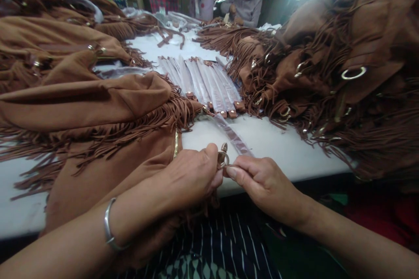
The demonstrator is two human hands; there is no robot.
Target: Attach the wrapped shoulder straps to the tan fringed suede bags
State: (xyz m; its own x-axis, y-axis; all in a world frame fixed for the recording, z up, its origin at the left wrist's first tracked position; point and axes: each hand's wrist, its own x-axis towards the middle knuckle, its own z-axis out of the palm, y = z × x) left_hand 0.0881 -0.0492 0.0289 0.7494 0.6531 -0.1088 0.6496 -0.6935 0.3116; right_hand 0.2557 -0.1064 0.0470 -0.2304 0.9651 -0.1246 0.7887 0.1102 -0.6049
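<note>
Near the table's front edge, my left hand (196, 174) is closed around a metal ring (223, 158) with a clasp, beside a brown fringed suede bag (108, 174). Opposite it, my right hand (262, 178) pinches the ring side between thumb and forefinger; a thin brown piece seems to be there, partly hidden by the fingers. A plastic-wrapped brown strap (234, 136) runs from the bag's upper corner clip down behind my right hand. The bag lies under my left forearm, with a gold zip (176, 143) along its edge.
Several plastic-wrapped straps (199, 80) lie side by side on the white table (294, 157). Fringed brown bags with rings are heaped at the right (327, 65), and more bags (55, 39) lie at the left. Across the table, people work with their hands, one seated person (245, 4) among them.
</note>
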